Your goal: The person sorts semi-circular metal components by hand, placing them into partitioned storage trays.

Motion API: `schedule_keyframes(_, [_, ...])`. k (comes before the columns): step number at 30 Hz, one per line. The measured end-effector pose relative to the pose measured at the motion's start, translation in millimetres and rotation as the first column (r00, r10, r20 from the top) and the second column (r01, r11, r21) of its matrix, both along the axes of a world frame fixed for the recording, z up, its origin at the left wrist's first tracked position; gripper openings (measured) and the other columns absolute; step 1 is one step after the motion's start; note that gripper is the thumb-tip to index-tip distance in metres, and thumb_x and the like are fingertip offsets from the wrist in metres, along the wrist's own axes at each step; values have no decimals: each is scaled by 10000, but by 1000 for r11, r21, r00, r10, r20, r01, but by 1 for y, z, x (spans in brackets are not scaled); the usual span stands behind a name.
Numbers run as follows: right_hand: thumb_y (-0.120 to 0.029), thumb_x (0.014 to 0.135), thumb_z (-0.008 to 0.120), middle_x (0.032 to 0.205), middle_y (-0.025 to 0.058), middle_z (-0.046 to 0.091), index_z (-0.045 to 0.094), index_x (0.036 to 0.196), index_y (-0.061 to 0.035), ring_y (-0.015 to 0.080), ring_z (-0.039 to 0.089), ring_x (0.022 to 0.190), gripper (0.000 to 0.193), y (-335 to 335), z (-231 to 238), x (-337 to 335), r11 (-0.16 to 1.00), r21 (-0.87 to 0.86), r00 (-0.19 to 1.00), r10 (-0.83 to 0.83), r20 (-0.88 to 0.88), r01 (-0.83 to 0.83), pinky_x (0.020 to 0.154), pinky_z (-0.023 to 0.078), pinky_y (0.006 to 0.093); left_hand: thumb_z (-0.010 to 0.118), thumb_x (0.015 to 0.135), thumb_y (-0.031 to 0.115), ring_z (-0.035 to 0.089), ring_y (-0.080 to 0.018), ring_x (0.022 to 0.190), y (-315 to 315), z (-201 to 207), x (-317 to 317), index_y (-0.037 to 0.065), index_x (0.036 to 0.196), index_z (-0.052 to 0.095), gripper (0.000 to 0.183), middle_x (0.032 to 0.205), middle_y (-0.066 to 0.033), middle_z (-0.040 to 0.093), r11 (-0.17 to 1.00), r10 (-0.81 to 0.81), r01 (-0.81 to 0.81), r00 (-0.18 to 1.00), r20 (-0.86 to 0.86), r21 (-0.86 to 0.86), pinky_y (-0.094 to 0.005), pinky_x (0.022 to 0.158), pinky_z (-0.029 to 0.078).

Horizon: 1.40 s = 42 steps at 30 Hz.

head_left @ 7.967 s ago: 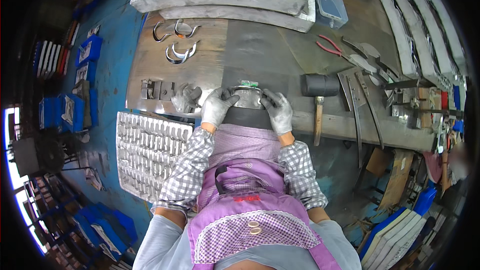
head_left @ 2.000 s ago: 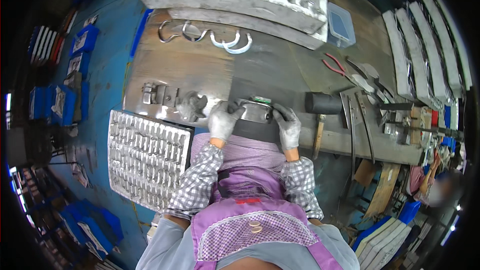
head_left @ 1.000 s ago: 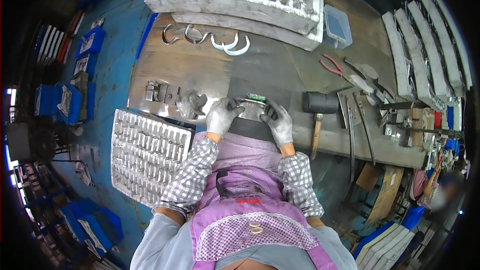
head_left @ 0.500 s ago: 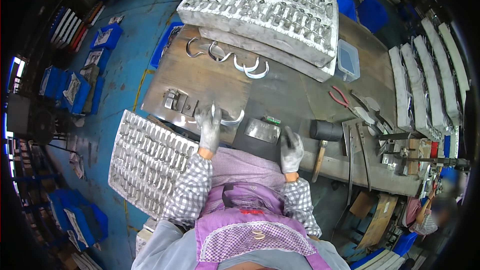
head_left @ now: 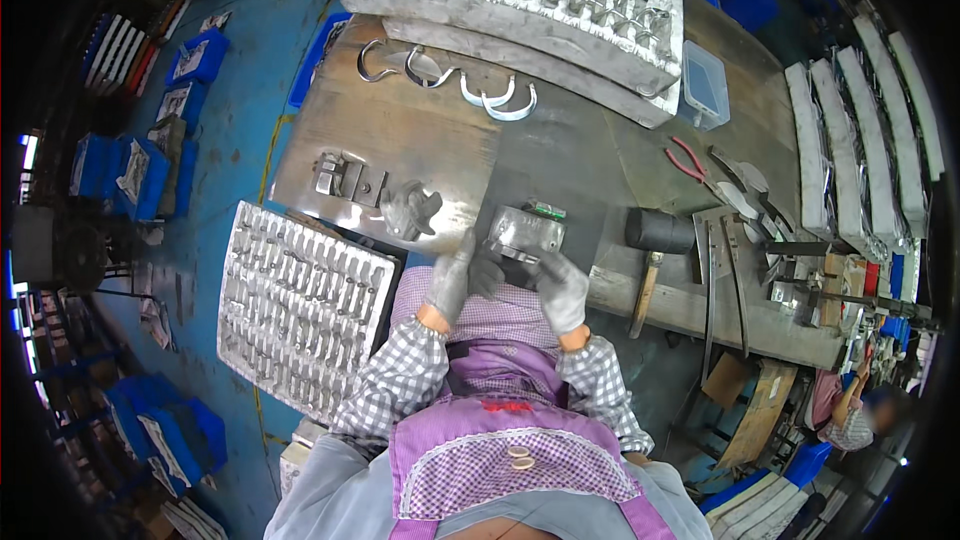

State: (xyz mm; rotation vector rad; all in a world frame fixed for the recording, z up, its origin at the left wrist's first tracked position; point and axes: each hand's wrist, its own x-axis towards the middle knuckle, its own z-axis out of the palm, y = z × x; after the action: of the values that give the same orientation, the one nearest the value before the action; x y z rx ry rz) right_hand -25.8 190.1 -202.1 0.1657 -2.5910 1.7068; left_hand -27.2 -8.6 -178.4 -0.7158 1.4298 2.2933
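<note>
Both hands wear grey gloves and are close together at the table's front edge. My left hand [head_left: 452, 278] is open, fingers spread, just left of a metal block [head_left: 525, 231] on a dark mat. To the right, my right hand [head_left: 563, 290] has its fingers bent together at the block's near edge. A small shiny metal edge shows by those fingertips, but its kind is unclear. Left of the block rests a grey metal piece with a crescent-shaped edge [head_left: 411, 210], beside a small steel fixture [head_left: 345, 178].
Several curved metal bands [head_left: 510, 105] lie farther back, before stacked white foam trays [head_left: 520, 0] of metal parts. At right are a black mallet [head_left: 660, 230], red-handled pliers [head_left: 690, 162] and a clear plastic box [head_left: 704, 85]. Another filled tray [head_left: 300, 305] stands at left.
My left hand has moved right and toward me, away from the fixture. My right hand has shifted left to the block. The curved band by my left hand no longer shows there.
</note>
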Motion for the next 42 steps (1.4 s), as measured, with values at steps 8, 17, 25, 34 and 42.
schedule_keyframes(8, [-121, 903, 759, 879, 75, 736, 735, 1170, -19, 184, 662, 728, 287, 5, -12, -24, 965, 45, 955, -262, 139, 258, 728, 529, 287, 757, 878, 322, 684, -231, 819, 13, -44, -43, 35, 934, 731, 294, 891, -102, 719, 587, -302, -56, 910, -283, -807, -345, 760, 532])
schedule_keyframes(17, [-72, 822, 767, 923, 39, 685, 797, 992, -123, 221, 660, 860, 180, 33, -50, -30, 940, 141, 941, -284, -186, 312, 774, 514, 350, 885, 780, 218, 541, -98, 623, 16, -50, -57, 23, 818, 668, 295, 702, -7, 643, 573, -295, 155, 955, -26, -805, -268, 602, 488])
schedule_keyframes(25, [-90, 749, 823, 846, 23, 664, 791, 971, -126, 221, 636, 808, 227, 37, -53, -32, 947, 49, 933, -302, -196, 317, 748, 499, 352, 876, 794, 222, 494, -102, 603, 20, -47, -60, 38, 797, 639, 301, 669, 12, 591, 520, -360, 195, 933, -6, -832, -277, 579, 450])
schedule_keyframes(34, [-162, 706, 861, 808, 22, 625, 750, 1140, -133, 222, 608, 756, 448, 28, -31, -35, 967, 178, 982, -175, -71, 185, 740, 502, 385, 850, 758, 426, 659, -343, 772, 19, -53, -48, 21, 880, 667, 461, 786, -157, 681, 371, -371, 101, 927, -48, -923, -435, 736, 524])
schedule_keyframes(42, [-11, 704, 708, 834, 58, 651, 749, 921, -119, 299, 620, 752, 245, -8, 13, -14, 914, 388, 862, 100, -498, 118, 722, 497, 432, 466, 1037, 585, 633, -143, 541, 8, -10, 2, 15, 980, 638, 597, 720, -133, 694, 986, -132, 101, 958, -255, -129, -233, 462, 443])
